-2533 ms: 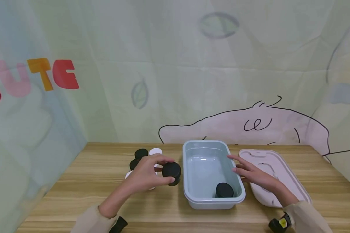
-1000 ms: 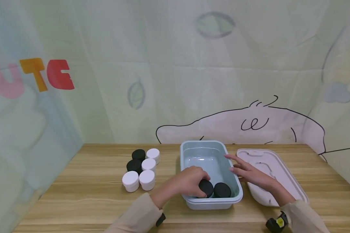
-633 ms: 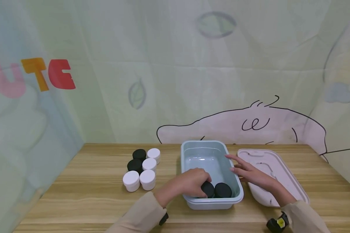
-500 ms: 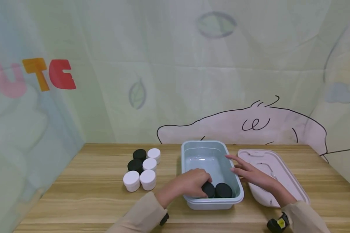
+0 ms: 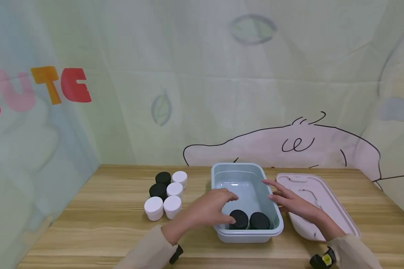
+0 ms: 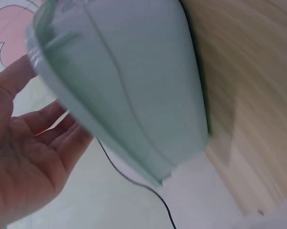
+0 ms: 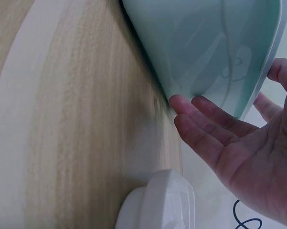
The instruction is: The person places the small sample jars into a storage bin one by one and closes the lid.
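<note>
My left hand [image 5: 210,209] hovers over the near left rim of a pale blue plastic bin [image 5: 247,237], fingers and thumb spread apart and holding nothing. Close to the thumb, inside the bin, stands a round jar with a black lid [image 5: 239,219]. A second black-lidded jar [image 5: 259,220] stands right beside it in the near right corner. On the bin's right side, my right hand [image 5: 294,203] rests its fingertips at the rim. In the right wrist view, the fingers [image 7: 205,138] of that hand lie straight along the bin's outer wall [image 7: 181,43].
To the bin's left stand several white jars [image 5: 153,208] and two black ones [image 5: 158,191], grouped in two columns. A pale pink lid [image 5: 323,203] lies right of the bin, partly under the right forearm. A printed cloth [image 5: 202,93] hangs behind the wooden table [image 5: 97,224].
My left hand carried a black-lidded jar from the left into the bin, beside the other one. It has since let go and drawn back leftward. The right hand stays at the rim.
</note>
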`<state>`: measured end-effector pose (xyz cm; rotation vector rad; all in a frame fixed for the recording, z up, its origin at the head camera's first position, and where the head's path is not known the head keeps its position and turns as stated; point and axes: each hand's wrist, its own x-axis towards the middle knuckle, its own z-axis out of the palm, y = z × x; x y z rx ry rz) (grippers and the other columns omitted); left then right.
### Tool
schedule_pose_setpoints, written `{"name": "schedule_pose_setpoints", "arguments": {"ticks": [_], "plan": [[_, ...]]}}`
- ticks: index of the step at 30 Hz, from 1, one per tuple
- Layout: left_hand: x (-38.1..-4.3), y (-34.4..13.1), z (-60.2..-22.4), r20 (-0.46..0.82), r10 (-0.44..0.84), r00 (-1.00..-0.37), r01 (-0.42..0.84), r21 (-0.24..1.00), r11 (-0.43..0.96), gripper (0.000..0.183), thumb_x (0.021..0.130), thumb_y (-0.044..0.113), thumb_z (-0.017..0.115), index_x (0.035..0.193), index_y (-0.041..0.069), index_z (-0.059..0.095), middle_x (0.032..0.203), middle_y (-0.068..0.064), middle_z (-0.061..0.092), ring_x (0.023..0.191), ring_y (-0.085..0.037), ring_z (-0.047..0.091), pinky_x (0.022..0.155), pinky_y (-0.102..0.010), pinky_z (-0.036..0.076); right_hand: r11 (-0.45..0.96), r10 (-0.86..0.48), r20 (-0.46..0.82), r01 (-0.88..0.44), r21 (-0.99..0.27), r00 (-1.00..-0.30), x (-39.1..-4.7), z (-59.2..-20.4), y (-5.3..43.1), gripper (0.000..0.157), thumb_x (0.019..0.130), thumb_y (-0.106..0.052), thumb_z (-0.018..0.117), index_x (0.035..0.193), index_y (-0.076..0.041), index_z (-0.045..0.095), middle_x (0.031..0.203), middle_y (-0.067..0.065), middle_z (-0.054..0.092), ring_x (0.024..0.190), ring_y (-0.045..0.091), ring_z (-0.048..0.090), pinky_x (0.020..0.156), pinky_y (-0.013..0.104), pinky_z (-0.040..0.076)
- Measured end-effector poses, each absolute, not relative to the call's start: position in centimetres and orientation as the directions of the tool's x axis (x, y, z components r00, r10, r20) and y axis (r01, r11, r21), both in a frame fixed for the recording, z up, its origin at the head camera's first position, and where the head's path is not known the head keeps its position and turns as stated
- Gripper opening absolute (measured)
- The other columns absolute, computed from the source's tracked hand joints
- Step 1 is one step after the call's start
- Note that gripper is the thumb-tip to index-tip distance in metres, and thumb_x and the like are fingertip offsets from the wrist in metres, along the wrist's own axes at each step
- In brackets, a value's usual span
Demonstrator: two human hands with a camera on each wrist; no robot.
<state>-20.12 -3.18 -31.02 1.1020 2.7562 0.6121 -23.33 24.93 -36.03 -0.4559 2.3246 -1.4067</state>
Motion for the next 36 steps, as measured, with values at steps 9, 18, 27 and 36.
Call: {"name": "schedule_pose_setpoints", "arguments": {"ticks": [9, 18, 27, 36], "plan": [[-19.7, -8.0, -31.2, 0.238, 0.537, -0.810, 0.563, 0.574, 0.595, 0.048, 0.076, 0.018, 0.073, 0.118, 0.001, 0.057, 0.109, -0.009, 0.062, 0.098, -0.019, 0.057, 0.083, -0.032, 0.048, 0.447, -0.463, -0.154, -0.080, -0.891, -0.873, -23.2, -35.9, 25.0, 0.055, 0.097, -0.032, 0.040, 0.146, -0.020, 0.016, 0.144, 0.029, 0.016, 0.124, 0.044, 0.033, 0.090, 0.054, 0.042], [-19.1, -13.1, -31.8, 0.354, 0.354, -0.865, 0.499, 0.665, 0.555, 0.045, 0.072, 0.014, 0.076, 0.112, 0.000, 0.060, 0.106, -0.011, 0.063, 0.096, -0.023, 0.059, 0.080, -0.031, 0.051, 0.452, -0.452, -0.166, -0.065, -0.890, -0.877, -23.2, -36.1, 24.9, 0.055, 0.097, -0.033, 0.039, 0.146, -0.022, 0.015, 0.145, 0.027, 0.015, 0.126, 0.046, 0.030, 0.091, 0.055, 0.041], [-18.6, -16.7, -33.2, 0.359, 0.231, -0.905, 0.420, 0.654, 0.629, 0.044, 0.071, 0.007, 0.076, 0.110, -0.005, 0.059, 0.105, -0.015, 0.062, 0.096, -0.027, 0.059, 0.081, -0.034, 0.051, 0.436, -0.485, -0.142, -0.098, -0.895, -0.863, -23.1, -35.8, 24.9, 0.056, 0.098, -0.029, 0.038, 0.146, -0.018, 0.013, 0.143, 0.032, 0.015, 0.124, 0.047, 0.032, 0.089, 0.054, 0.042], [-18.6, -18.9, -34.6, 0.360, 0.149, -0.921, 0.359, 0.637, 0.682, 0.046, 0.070, 0.007, 0.077, 0.110, -0.006, 0.059, 0.106, -0.018, 0.063, 0.098, -0.031, 0.058, 0.082, -0.041, 0.049, 0.438, -0.482, -0.144, -0.096, -0.894, -0.864, -23.1, -35.9, 24.9, 0.055, 0.098, -0.029, 0.038, 0.146, -0.019, 0.013, 0.143, 0.032, 0.016, 0.123, 0.046, 0.033, 0.090, 0.055, 0.041]]}}
